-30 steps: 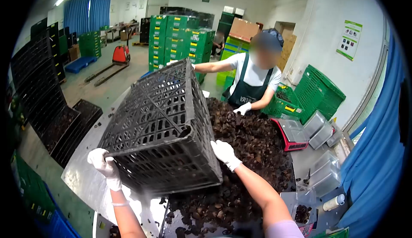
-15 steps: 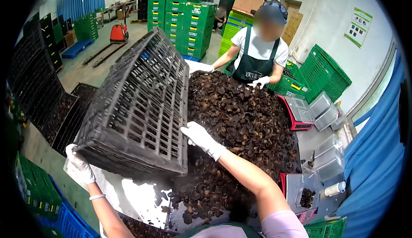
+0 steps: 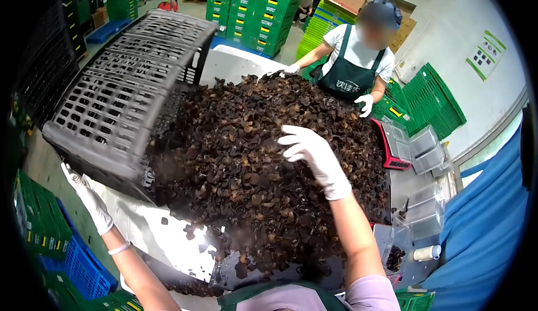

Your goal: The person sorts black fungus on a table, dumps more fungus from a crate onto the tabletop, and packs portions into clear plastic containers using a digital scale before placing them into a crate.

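Observation:
A black slatted crate (image 3: 117, 81) lies tipped over at the left of the metal table (image 3: 140, 215), its open side toward a wide heap of dark, curled pieces (image 3: 252, 159). My left hand (image 3: 89, 199), gloved in white, is beside the crate's near lower edge with its fingers extended; whether it touches the crate is unclear. Above the middle of the heap, my gloved right hand (image 3: 314, 157) has its fingers apart and holds nothing.
Across the table a co-worker (image 3: 356, 67) in a dark apron has both gloved hands at the heap. Red scales (image 3: 395, 145), clear tubs (image 3: 426, 148) and a white bottle (image 3: 427, 253) stand at the right. Green crates (image 3: 260, 16) are stacked behind.
The crate has swung left and tipped further over, and the heap now spreads wider. My right hand has left the crate and moved right over the heap; my left hand's fingers have opened.

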Tool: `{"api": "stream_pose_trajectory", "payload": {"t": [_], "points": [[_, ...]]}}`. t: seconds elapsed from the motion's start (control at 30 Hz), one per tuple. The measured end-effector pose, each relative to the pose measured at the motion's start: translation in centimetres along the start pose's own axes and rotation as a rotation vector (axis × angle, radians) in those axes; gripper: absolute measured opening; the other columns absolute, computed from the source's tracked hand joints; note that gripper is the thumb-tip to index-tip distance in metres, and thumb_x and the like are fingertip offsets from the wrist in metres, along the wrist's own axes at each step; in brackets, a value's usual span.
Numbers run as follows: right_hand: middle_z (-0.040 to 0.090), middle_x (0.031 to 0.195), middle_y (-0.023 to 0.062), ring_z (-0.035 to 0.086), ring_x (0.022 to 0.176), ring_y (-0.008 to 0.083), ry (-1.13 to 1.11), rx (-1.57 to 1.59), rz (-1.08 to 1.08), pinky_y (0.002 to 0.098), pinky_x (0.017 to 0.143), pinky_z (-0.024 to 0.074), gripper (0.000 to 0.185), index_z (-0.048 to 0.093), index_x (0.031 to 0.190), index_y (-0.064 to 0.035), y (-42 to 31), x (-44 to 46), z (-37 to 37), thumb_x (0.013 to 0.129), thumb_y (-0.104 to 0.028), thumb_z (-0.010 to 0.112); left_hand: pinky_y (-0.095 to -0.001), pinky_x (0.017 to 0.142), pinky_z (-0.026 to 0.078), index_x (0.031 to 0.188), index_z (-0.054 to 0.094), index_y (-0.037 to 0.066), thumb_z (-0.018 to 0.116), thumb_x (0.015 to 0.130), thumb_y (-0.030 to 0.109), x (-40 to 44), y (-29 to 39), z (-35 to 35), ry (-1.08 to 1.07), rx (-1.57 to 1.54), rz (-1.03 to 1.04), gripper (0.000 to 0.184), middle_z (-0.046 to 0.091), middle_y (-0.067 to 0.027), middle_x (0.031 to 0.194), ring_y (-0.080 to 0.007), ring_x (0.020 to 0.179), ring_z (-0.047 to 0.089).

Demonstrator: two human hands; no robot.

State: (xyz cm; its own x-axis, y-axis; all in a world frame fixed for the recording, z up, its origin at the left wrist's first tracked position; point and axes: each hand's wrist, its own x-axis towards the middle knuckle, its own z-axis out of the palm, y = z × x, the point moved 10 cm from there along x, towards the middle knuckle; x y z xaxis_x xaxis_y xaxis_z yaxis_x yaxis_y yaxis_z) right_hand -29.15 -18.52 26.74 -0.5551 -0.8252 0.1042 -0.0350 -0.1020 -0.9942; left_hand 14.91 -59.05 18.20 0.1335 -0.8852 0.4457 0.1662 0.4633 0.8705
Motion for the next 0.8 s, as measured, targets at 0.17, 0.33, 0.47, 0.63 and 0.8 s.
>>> {"api": "stream_pose_trajectory", "payload": {"t": [0.17, 0.33, 0.47, 0.63, 0.8], "points": [[0.066, 0.102, 0.0104, 0.064, 0.079, 0.0139, 0.251, 0.016, 0.052, 0.0253, 0.071, 0.0527, 0.043, 0.052, 0.125, 0.0027, 0.8, -6.1, -8.5, 0.096, -0.029, 0.05, -0.0409, 0.115, 0.008, 0.149, 0.019, 0.01, 0.052, 0.092, 0.048, -1.4, 9.4, 7.0, -0.117, 0.221, 0.269, 0.076, 0.01, -0.0128, 0.157, -0.0266, 0.145, 0.006], [0.065, 0.101, 0.0117, 0.063, 0.077, 0.0141, 0.462, 0.033, 0.05, 0.0256, 0.069, 0.0535, 0.047, 0.05, 0.127, 0.0028, 1.3, -14.9, -16.0, 0.095, -0.032, 0.05, -0.0409, 0.113, 0.019, 0.139, 0.037, 0.003, 0.063, 0.089, 0.032, 1.0, 7.6, 6.7, 0.11, 0.434, 0.41, 0.063, 0.033, -0.0189, 0.145, -0.0305, 0.136, 0.028], [0.065, 0.097, 0.0103, 0.063, 0.074, 0.0129, 0.684, 0.03, 0.092, 0.0235, 0.066, 0.053, 0.044, 0.053, 0.123, 0.0016, 2.1, -23.1, -19.8, 0.094, -0.032, 0.051, -0.0441, 0.112, 0.022, 0.139, 0.038, 0.004, 0.064, 0.088, 0.036, 2.0, 7.1, 6.7, 0.084, 0.537, 0.45, 0.065, 0.034, -0.0208, 0.145, -0.0339, 0.137, 0.027], [0.065, 0.094, 0.0084, 0.063, 0.074, 0.0132, 0.731, 0.028, 0.172, 0.0241, 0.067, 0.0528, 0.042, 0.055, 0.121, 0.0001, 4.5, -32.7, -19.4, 0.095, -0.033, 0.053, -0.0417, 0.115, 0.015, 0.146, 0.025, 0.004, 0.053, 0.094, 0.038, -0.4, 9.4, 6.6, -0.042, 0.596, 0.332, 0.068, 0.021, -0.0197, 0.152, -0.0312, 0.142, 0.017], [0.066, 0.093, 0.0086, 0.063, 0.075, 0.0129, 0.772, -0.021, 0.243, 0.0238, 0.069, 0.0514, 0.04, 0.056, 0.118, 0.0026, 6.2, -39.3, -14.6, 0.095, -0.03, 0.051, -0.0381, 0.107, 0.033, 0.136, 0.044, 0.001, 0.045, 0.098, 0.036, -18.4, 12.2, 7.2, -0.463, 0.247, 0.07, 0.052, 0.044, -0.0162, 0.14, -0.0245, 0.13, 0.041]]}}
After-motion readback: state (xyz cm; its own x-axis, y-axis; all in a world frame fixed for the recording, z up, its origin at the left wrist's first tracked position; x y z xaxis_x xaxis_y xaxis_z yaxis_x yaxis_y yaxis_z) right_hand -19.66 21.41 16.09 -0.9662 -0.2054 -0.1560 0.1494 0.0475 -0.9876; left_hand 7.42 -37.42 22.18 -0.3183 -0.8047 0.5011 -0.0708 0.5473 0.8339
